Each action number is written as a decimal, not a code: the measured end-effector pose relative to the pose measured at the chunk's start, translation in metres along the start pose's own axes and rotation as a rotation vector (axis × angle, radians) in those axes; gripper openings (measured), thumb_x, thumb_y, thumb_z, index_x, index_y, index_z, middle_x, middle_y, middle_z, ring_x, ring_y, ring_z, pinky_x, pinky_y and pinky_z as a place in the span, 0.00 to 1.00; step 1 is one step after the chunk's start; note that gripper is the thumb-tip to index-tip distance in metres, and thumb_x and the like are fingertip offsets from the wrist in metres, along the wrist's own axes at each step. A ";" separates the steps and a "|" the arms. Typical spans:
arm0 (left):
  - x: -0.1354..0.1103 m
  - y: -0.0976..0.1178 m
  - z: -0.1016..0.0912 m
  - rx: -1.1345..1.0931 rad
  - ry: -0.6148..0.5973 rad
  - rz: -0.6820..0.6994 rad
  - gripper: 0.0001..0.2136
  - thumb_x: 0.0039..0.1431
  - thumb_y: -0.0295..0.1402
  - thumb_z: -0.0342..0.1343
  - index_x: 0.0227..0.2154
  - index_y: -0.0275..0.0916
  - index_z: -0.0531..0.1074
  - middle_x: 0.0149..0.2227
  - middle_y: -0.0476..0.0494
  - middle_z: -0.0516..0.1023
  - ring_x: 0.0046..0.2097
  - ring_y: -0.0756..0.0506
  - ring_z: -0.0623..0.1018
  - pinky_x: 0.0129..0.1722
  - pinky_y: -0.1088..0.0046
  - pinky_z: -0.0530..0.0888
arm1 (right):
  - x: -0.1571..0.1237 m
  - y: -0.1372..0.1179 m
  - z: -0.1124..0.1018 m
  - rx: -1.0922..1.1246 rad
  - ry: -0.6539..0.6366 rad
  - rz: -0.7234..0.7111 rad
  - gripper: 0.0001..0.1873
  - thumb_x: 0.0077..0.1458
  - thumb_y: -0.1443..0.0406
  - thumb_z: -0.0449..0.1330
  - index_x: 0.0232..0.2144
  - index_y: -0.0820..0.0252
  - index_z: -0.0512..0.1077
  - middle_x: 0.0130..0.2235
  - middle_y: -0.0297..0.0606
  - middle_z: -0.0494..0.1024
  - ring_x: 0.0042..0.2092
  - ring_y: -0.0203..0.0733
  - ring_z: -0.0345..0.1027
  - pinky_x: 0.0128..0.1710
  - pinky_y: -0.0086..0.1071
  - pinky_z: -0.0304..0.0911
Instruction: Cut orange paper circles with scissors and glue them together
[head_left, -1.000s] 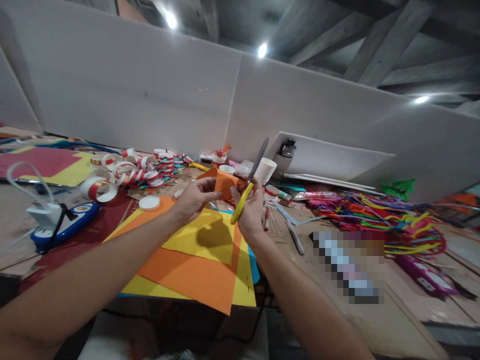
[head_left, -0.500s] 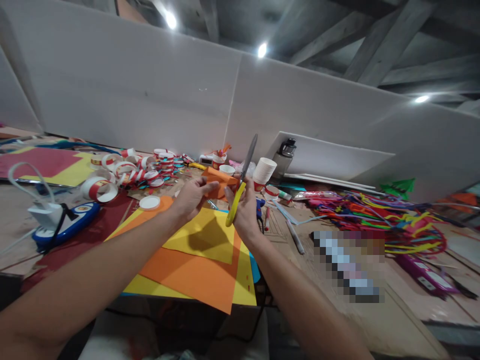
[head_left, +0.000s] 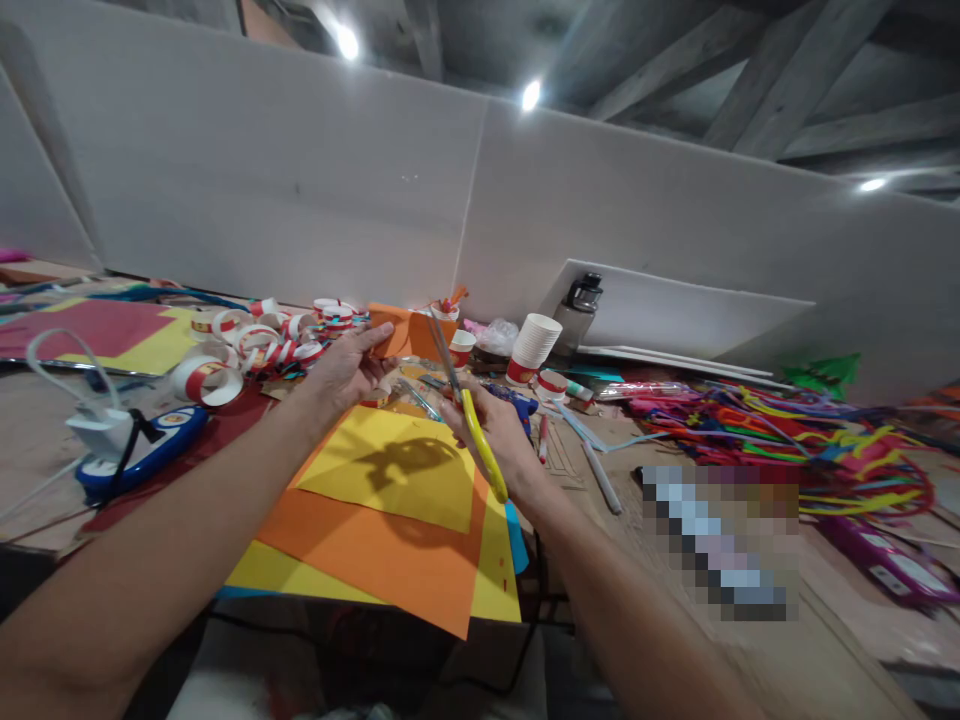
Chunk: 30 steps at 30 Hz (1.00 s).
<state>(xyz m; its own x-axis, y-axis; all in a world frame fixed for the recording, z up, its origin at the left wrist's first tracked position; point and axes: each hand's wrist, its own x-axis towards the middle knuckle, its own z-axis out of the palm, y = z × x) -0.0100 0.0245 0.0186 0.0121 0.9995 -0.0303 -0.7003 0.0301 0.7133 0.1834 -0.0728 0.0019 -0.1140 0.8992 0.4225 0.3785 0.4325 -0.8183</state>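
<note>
My left hand (head_left: 349,368) is closed on the left end of a creased piece of orange paper (head_left: 405,333), held up above the table. In my right hand (head_left: 491,430) is a pair of scissors (head_left: 480,445) with yellow handles. Their blades point up and to the left, at the right part of the orange paper; whether they touch it I cannot tell. Below both hands lie a yellow sheet (head_left: 360,460) and a larger orange sheet (head_left: 360,550), stacked on more yellow paper (head_left: 495,585). Shadows of the hands and scissors fall on the top sheet.
Cut red-and-white cup rings (head_left: 259,345) are heaped to the left, behind a blue power strip (head_left: 142,450). Stacked paper cups (head_left: 534,348) and a dark bottle (head_left: 581,310) stand at the back. Colourful pipe cleaners (head_left: 787,430) lie on the right, near a grey marker (head_left: 602,478).
My left hand has moved left and up with the orange paper, which now shows more of its face. The scissors have swung from pointing up-right to up-left, towards the paper.
</note>
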 end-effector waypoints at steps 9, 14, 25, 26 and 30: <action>-0.007 -0.006 0.003 0.069 -0.202 0.123 0.06 0.52 0.21 0.63 0.32 0.35 0.75 0.31 0.46 0.82 0.32 0.50 0.81 0.37 0.75 0.79 | -0.004 0.003 0.000 -0.061 -0.150 0.084 0.16 0.59 0.51 0.59 0.34 0.58 0.74 0.26 0.32 0.71 0.25 0.33 0.62 0.22 0.26 0.57; -0.015 -0.015 0.008 0.072 -0.230 0.079 0.07 0.50 0.18 0.62 0.31 0.34 0.76 0.31 0.47 0.81 0.31 0.53 0.79 0.36 0.80 0.76 | -0.003 0.004 0.004 0.026 -0.137 0.156 0.18 0.60 0.50 0.58 0.29 0.57 0.67 0.22 0.29 0.68 0.21 0.33 0.60 0.19 0.26 0.56; -0.023 -0.022 0.014 0.089 -0.228 0.106 0.07 0.47 0.22 0.66 0.31 0.36 0.78 0.31 0.48 0.82 0.32 0.52 0.79 0.38 0.77 0.75 | -0.002 0.011 0.007 0.026 -0.077 0.118 0.16 0.57 0.52 0.60 0.27 0.56 0.65 0.22 0.29 0.68 0.21 0.32 0.60 0.19 0.25 0.54; -0.024 -0.022 0.014 0.084 -0.235 0.102 0.08 0.47 0.22 0.66 0.31 0.36 0.78 0.31 0.48 0.82 0.33 0.52 0.79 0.38 0.77 0.75 | -0.002 0.011 0.007 0.018 -0.067 0.115 0.16 0.57 0.52 0.60 0.27 0.56 0.65 0.22 0.29 0.68 0.21 0.33 0.59 0.19 0.25 0.54; -0.025 -0.021 0.014 0.062 -0.246 0.089 0.07 0.47 0.21 0.65 0.31 0.35 0.79 0.31 0.47 0.82 0.33 0.52 0.79 0.37 0.78 0.75 | -0.002 0.008 0.009 0.009 -0.035 0.115 0.16 0.56 0.52 0.61 0.26 0.57 0.66 0.22 0.30 0.68 0.22 0.33 0.59 0.20 0.25 0.53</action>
<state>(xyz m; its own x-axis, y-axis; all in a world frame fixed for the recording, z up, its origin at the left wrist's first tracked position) 0.0148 -0.0006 0.0140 0.1307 0.9710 0.2004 -0.6615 -0.0652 0.7471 0.1787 -0.0705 -0.0095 -0.1024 0.9445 0.3121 0.3826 0.3271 -0.8641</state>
